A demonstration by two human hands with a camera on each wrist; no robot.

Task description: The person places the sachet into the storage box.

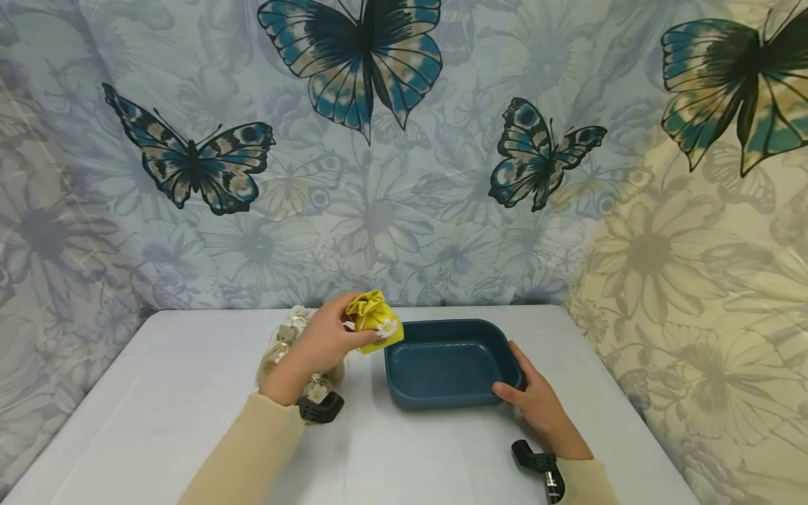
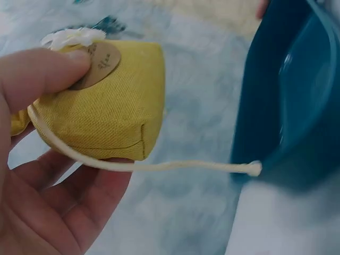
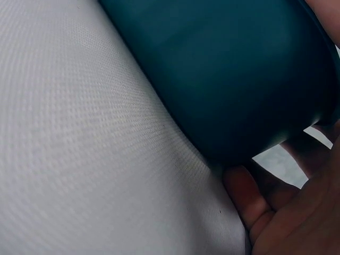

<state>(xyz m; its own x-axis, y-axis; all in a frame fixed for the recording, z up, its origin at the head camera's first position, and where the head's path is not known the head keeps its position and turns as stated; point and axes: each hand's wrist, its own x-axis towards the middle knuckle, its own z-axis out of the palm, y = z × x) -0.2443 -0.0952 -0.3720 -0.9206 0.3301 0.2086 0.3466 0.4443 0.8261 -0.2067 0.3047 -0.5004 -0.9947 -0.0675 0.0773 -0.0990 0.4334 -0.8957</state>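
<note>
A small yellow drawstring pouch (image 1: 372,313) is pinched in my left hand (image 1: 320,338), raised near the left rim of a dark teal tray (image 1: 442,402). The left wrist view shows my thumb across the pouch's brown oval tag (image 2: 104,62), a white flower beside it and a pale cord (image 2: 175,166) hanging loose toward the tray. With my right hand (image 1: 536,400) I hold the tray's right end, thumb at the front corner and fingers along the side. The tray's inside shows nothing in it. Up close, the tray wall (image 3: 212,79) meets the cloth under my right hand.
Several beige pouches (image 1: 268,366) with white flowers stand on the left, partly hidden behind my left hand and wrist. A white cloth covers the table (image 1: 404,463). A butterfly-patterned curtain (image 1: 379,231) hangs behind its back edge.
</note>
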